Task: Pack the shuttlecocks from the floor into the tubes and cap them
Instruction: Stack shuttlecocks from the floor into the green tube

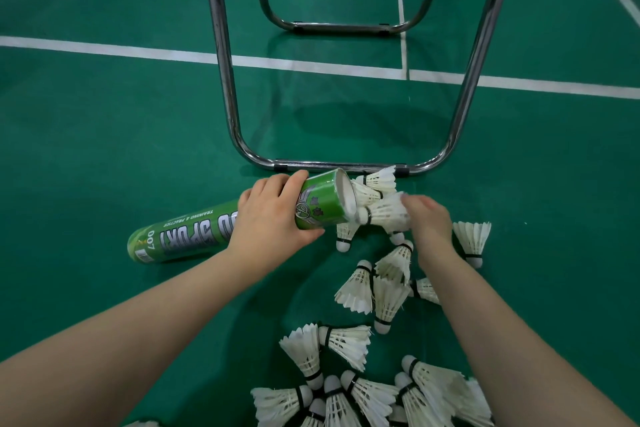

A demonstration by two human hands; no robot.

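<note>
Packing had barely started, by the look of it: one long green cardboard shuttlecock tube (221,229) lay tilted on the green court floor (104,135), open mouth toward the pile, no cap visible anywhere. How many birds were already inside, could not tell; the interior was hidden. Most of the white feather shuttlecocks (349,388) were loose on the floor, a big cluster near the person's body, a smaller scatter (388,284) in the middle, and a few bunched right at the tube mouth by the chrome frame of a dark-seated chair (235,114). One lay apart to the right (472,241). So nearly everything was left: loading, then capping.

Left hand (273,218) was wrapped around the tube near its open end, fingers over the top, thumb underneath, a firm closed hold lifting that end slightly. Right hand (426,215) was motion-blurred, fingers closed narrow on the feather skirt of one white shuttlecock (384,211), cork end pointing at the tube mouth and just beside the rim, not yet inside. Judged as the insertion step.
</note>
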